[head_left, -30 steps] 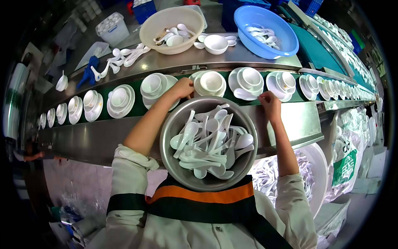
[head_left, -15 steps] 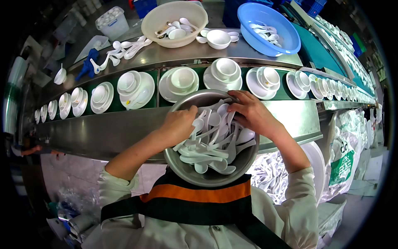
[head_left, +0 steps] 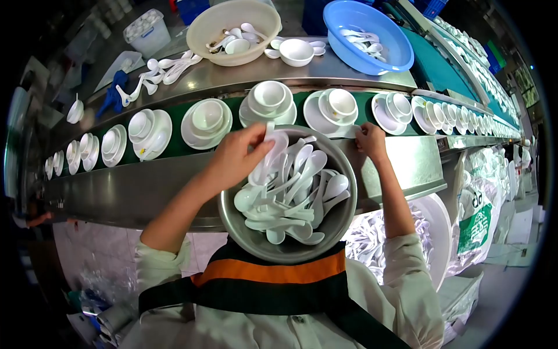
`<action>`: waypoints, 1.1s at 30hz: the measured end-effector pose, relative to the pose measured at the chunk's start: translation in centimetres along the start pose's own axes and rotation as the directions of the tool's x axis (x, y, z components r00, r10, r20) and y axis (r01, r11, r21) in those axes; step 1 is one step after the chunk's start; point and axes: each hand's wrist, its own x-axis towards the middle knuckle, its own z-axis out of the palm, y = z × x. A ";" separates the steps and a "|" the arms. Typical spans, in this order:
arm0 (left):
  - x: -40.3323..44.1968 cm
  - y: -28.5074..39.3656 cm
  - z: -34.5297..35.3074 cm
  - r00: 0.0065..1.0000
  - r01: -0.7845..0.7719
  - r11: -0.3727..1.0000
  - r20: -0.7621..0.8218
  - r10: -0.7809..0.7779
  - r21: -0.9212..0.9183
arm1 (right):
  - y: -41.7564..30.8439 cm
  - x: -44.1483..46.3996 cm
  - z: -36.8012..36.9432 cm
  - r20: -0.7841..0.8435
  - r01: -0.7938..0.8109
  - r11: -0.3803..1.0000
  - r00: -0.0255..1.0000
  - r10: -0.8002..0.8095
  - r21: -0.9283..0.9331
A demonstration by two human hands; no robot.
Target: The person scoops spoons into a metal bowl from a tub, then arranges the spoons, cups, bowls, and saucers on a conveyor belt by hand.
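Left hand [head_left: 239,158] pinches a glossy white spoon [head_left: 274,150] above the round, dull-metal basin [head_left: 285,254], which holds a loose heap of smooth, curved spoons [head_left: 290,203]. Right hand [head_left: 371,141]: fingers curled narrow, just beyond the basin's rim; cannot tell whether anything is gripped. Round white plates [head_left: 160,139], bearing bowls [head_left: 270,93], line the green belt [head_left: 232,106]. Crinkled plastic bag [head_left: 469,180] carries a green panel [head_left: 474,228]; white print illegible.
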 end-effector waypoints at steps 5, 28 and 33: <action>5.7 -0.5 1.0 0.979 0.201 0.909 0.091 -0.180 -0.365 | -1.7 2.9 4.1 0.122 -0.106 0.973 0.989 0.082 0.206; 10.8 -0.7 5.0 0.982 0.184 0.827 0.069 -0.174 -0.531 | -1.7 1.8 3.9 0.008 0.303 0.835 0.942 -0.337 -0.459; 11.0 -1.1 6.4 0.977 0.192 0.752 0.051 -0.207 -0.631 | -6.2 -1.2 1.3 0.227 0.185 0.792 0.898 -0.376 0.581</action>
